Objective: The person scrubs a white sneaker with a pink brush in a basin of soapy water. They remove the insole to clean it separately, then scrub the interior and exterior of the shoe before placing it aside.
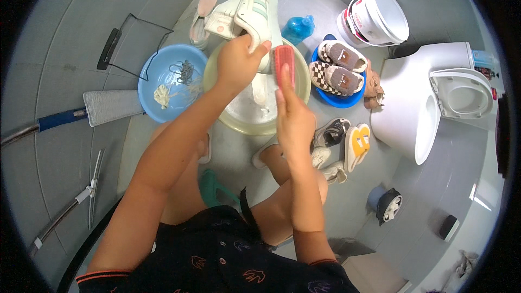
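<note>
My left hand (237, 64) is closed round the heel end of a white sneaker (256, 13), tilted with its toe away from me. Against the sneaker's heel end, close to the left thumb, is a red scrub brush (284, 57) gripped in my right hand (296, 122). One finger lies stretched along the brush's back; its bristles are hidden. Both hands are above a pale yellow-green basin (305, 95) with cloudy liquid in it. A long white piece (260, 95), partly covered by the sneaker, shows inside the basin; I cannot tell what it is.
A light blue basin (147, 106) at left holds grey laces (185, 70) and a whitish clump (161, 96). Beyond stands a blue bottle (297, 29). On the right are checkered shoes (342, 68) on a blue tub, a white bucket (374, 19), yellow slippers (356, 146) and a toilet (404, 103).
</note>
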The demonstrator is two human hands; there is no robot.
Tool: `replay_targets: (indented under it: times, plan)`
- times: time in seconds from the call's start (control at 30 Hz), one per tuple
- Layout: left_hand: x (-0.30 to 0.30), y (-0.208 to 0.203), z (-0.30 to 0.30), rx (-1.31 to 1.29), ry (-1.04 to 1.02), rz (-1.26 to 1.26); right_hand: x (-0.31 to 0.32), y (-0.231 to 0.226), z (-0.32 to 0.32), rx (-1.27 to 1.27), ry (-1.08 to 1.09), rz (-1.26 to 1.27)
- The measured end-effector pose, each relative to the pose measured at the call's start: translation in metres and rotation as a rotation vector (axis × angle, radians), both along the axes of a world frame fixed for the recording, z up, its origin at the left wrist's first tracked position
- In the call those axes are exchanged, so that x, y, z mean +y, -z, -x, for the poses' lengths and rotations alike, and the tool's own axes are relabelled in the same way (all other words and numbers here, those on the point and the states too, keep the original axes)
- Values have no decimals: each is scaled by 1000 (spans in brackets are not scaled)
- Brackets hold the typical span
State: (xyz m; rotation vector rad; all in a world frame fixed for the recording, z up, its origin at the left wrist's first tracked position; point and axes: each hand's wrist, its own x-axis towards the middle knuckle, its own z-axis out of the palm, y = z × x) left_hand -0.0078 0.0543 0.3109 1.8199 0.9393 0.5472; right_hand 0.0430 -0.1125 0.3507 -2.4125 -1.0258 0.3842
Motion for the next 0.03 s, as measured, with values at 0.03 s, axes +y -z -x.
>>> replay_targets:
  times: [0.03]
  plan:
    - [0,0,0,2,-1,2,9,1,2,-23,48,59]
